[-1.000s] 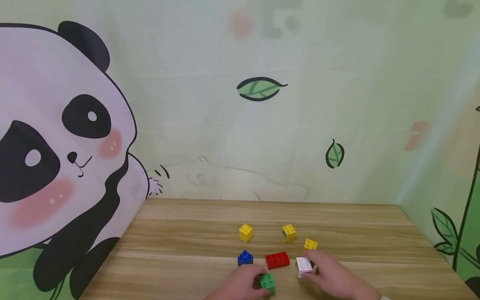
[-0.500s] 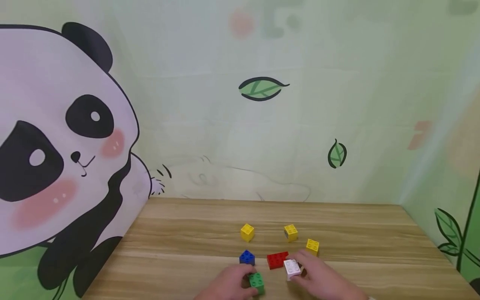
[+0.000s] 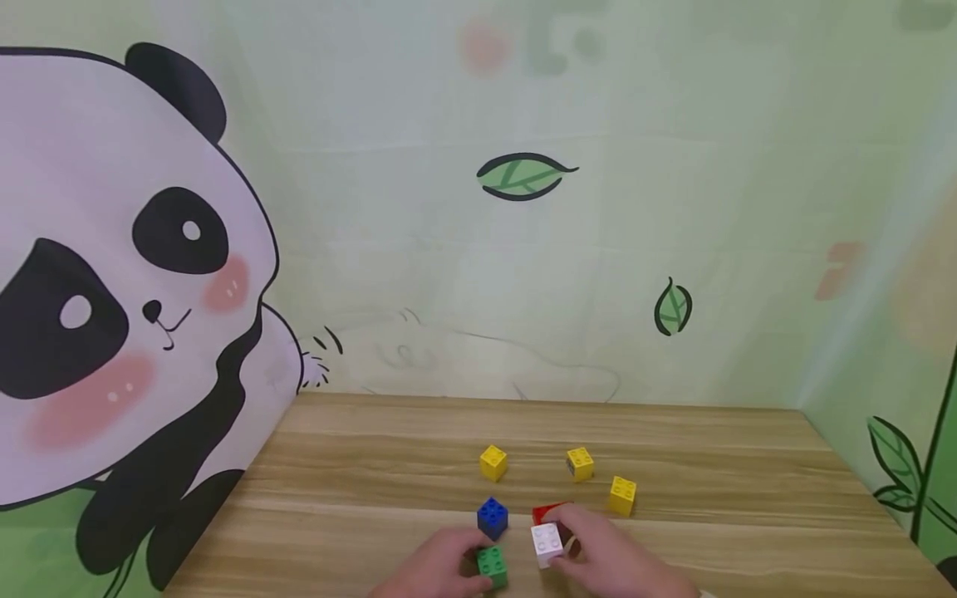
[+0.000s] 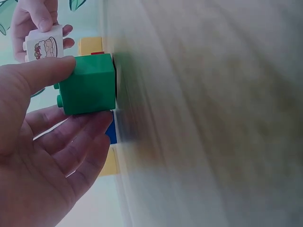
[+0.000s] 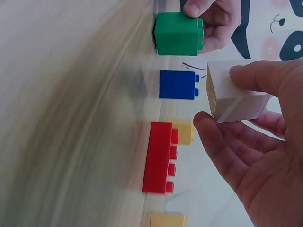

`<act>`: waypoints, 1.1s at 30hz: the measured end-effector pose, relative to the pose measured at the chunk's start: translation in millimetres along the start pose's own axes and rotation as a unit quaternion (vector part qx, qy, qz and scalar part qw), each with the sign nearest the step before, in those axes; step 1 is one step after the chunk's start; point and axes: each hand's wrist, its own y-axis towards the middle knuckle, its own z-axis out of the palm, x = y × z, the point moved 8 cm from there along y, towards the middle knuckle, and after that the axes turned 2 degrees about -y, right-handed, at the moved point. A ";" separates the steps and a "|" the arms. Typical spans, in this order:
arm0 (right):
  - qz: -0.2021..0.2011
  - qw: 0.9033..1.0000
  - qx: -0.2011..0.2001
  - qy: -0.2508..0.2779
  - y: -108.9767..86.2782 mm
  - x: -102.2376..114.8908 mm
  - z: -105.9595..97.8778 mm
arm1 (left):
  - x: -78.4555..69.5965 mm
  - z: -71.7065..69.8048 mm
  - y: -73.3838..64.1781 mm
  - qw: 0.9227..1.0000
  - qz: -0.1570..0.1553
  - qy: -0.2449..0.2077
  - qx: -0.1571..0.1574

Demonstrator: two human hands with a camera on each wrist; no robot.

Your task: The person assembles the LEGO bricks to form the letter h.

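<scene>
At the table's near side my left hand pinches a green building block between thumb and fingers; in the left wrist view the green block sits low, right at the table surface. My right hand grips a white building block, which the right wrist view shows raised off the table; a printed picture marks the side seen in the left wrist view. The white block is to the right of the green one, a short gap apart. Behind my right hand lies a long red block, partly hidden by the fingers.
A blue block stands just behind the green one. Farther back are a yellow block at left, another yellow block and a third yellow block at right. The wooden table ends at a printed wall.
My right hand has carried the white block leftward, from right of the red block to in front of it. My left hand has shifted left with the green block.
</scene>
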 end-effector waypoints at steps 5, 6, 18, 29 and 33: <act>-0.030 1.000 -0.006 0.005 5.9 7.3 5.9 | 2.0 -3.5 -4.3 1.000 0.019 -0.015 -0.003; -0.035 0.999 -0.006 0.009 7.2 8.7 6.8 | 1.9 -4.1 -4.7 1.000 0.021 -0.020 -0.002; -0.021 0.999 0.017 0.040 24.6 21.9 22.7 | 9.9 -6.1 -4.2 0.998 0.025 -0.058 0.012; -0.039 0.997 0.012 0.059 35.5 35.6 30.4 | 12.1 -9.8 -7.0 0.995 0.022 -0.092 0.012; -0.031 0.997 0.020 0.060 38.4 32.8 35.8 | 11.3 -9.9 -7.7 0.995 0.027 -0.095 0.012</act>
